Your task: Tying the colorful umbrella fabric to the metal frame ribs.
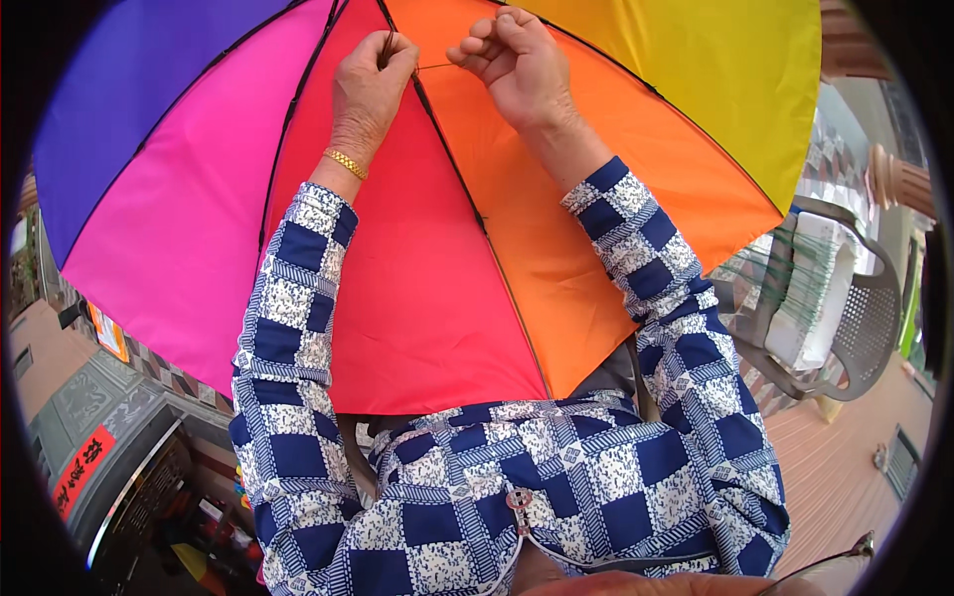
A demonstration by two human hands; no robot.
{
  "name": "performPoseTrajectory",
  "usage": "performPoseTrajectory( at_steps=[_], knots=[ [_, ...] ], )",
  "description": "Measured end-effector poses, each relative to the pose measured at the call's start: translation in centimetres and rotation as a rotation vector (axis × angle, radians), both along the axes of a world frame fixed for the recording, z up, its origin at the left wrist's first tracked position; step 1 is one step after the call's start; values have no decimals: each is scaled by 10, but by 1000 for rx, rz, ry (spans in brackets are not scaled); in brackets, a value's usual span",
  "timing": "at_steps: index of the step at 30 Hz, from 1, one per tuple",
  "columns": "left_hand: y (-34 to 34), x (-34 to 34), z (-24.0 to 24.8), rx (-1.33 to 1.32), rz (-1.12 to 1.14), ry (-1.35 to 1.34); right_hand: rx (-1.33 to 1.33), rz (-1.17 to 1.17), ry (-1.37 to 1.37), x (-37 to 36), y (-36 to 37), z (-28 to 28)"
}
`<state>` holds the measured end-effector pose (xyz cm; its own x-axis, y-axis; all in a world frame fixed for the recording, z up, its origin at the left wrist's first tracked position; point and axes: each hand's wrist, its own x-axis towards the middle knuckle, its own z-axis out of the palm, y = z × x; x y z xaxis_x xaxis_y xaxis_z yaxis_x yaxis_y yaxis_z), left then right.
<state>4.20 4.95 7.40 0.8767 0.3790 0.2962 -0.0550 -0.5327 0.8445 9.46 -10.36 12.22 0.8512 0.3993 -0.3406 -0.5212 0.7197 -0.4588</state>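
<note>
An opened umbrella with rainbow-coloured panels lies spread before me, its inside showing; the red panel (397, 298) is in the middle. Dark ribs (456, 174) run along the seams. At the seam between red and orange, my left hand (371, 94) pinches a rib, thumb against fingers. My right hand (522, 74) is held just above the orange panel (576, 228), its fingers curled together. Between the two hands runs a thin dark thread (434, 67), which seems to end at the right fingertips. The exact grip of those fingers is hard to see.
At the right stands a grey plastic chair (870, 333) holding a white foam block (817, 298) with several thin green wires. A red paper strip (83, 471) with writing is at the lower left. Brown turned posts (899, 182) stand at the far right.
</note>
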Motion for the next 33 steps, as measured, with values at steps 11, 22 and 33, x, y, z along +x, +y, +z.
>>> performPoseTrajectory(
  at_steps=[11, 22, 33],
  knots=[
    [-15, -3, 12, 805, 2, 106, -18, 153, -318, 39, -44, -17],
    [-13, -6, 6, 826, -3, 133, 538, 389, -594, 43, -65, 22],
    [-9, -16, 13, 661, -45, 165, 636, 420, -929, 35, -70, 14]
  ],
)
